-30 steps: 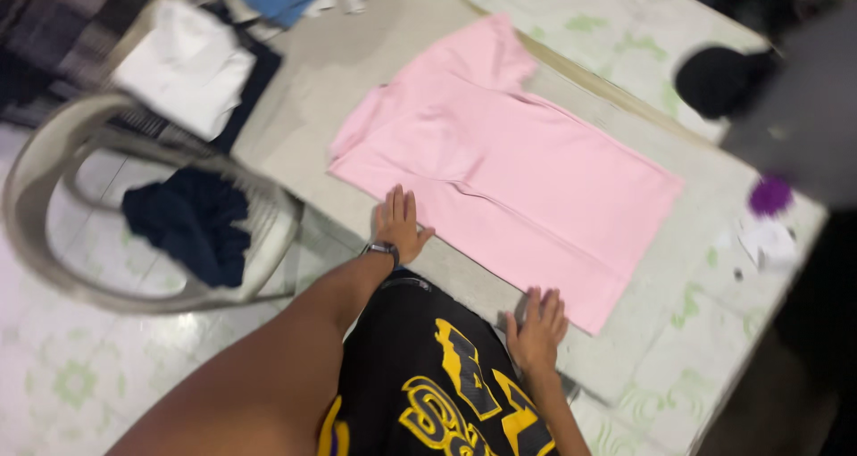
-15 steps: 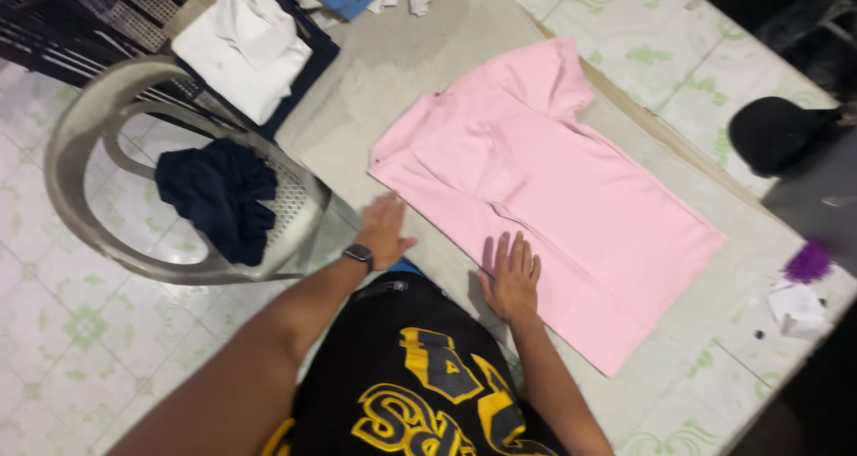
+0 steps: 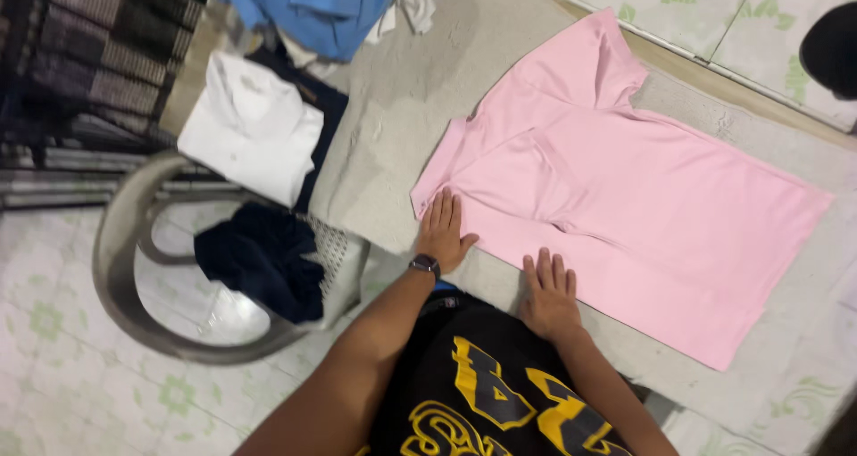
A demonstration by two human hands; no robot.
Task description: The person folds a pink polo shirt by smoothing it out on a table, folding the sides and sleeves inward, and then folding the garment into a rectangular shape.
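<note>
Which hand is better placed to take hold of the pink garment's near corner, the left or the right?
Probably the left hand: it lies flat on that corner of the pink garment, at the waist end. The right hand rests further along the near edge, away from any corner.
</note>
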